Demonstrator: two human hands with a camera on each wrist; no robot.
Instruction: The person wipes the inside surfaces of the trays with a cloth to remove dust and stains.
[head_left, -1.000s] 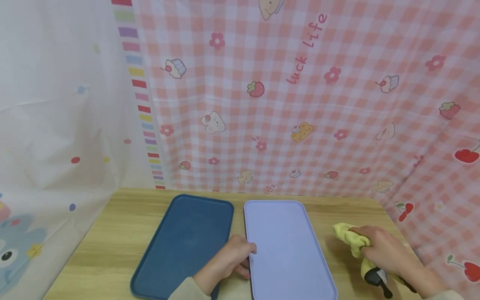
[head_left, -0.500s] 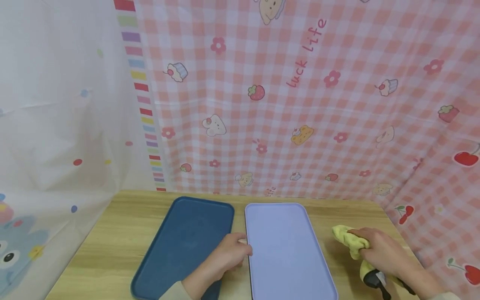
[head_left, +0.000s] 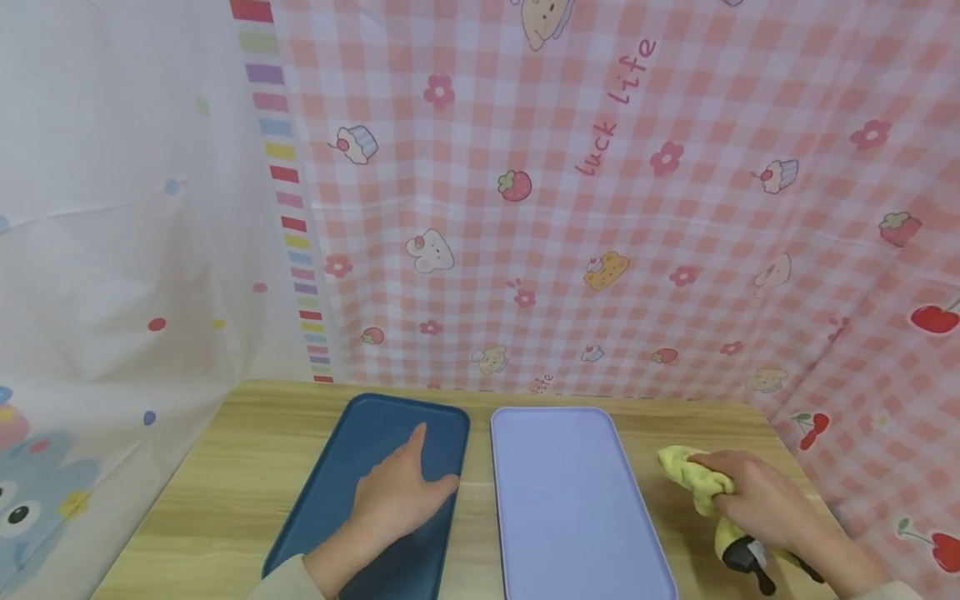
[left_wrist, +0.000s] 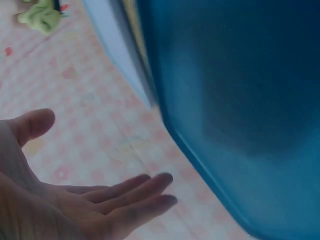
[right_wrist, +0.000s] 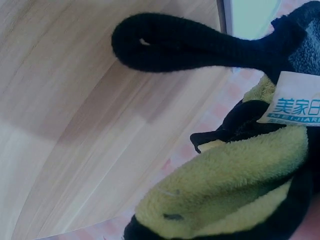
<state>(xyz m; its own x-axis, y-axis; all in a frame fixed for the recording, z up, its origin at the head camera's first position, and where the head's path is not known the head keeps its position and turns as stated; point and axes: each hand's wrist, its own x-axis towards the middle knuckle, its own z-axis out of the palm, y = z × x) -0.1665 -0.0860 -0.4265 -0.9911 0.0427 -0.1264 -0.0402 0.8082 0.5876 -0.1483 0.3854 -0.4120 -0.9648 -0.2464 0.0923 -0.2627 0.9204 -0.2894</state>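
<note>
My left hand [head_left: 393, 496] is over the dark blue tray [head_left: 378, 421], its fingers straight and thumb spread, holding nothing. In the left wrist view the palm and fingers [left_wrist: 137, 197] are apart from the blue tray [left_wrist: 240, 75]. A lavender tray [head_left: 570, 492] lies to the right of the blue one. At the table's right side my right hand [head_left: 765, 500] grips a bunched yellow cleaning cloth [head_left: 697, 482]. Black trim, a black hanging loop [right_wrist: 170, 42] and a white label [right_wrist: 297, 102] show on this cloth in the right wrist view; the gripping fingers are mostly hidden there.
Both trays lie on a wood-grain table [head_left: 195, 492], with a narrow strip of wood between them. A pink checked curtain [head_left: 465, 208] hangs behind and on the right, and a white curtain [head_left: 112, 233] covers the left side.
My left hand has left the lavender tray's left edge and moved left over the blue tray, its fingers straightening. My right hand, with the cleaning cloth, has shifted only slightly.
</note>
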